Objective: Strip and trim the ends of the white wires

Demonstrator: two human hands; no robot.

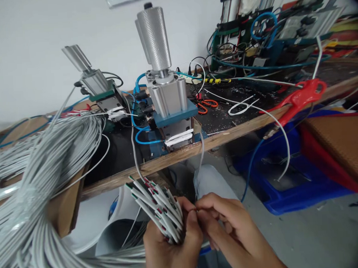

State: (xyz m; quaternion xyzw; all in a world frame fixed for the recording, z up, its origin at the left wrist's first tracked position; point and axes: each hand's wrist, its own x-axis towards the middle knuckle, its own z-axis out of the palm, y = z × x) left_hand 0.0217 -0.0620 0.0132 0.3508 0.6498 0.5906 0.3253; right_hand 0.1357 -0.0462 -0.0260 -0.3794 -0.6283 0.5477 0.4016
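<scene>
My left hand (173, 250) is wrapped round a thick bunch of white cables (161, 207), their stripped ends pointing up and showing red, green and dark wire tips. Close beside it, my right hand (228, 227) is pinched, its thumb and finger meeting the fingertips of the left. Whatever sits between those fingertips is too small to make out. From the left hand the cables run back to a large grey-white coil (50, 188) at the left.
A pneumatic press (168, 98) stands at the workbench edge (227, 135), with a second press (92, 82) behind. A red air gun (300, 99) hangs at the right, near orange-handled scissors (207, 105). Below are a blue stool (269, 193) and a white bin (93, 222).
</scene>
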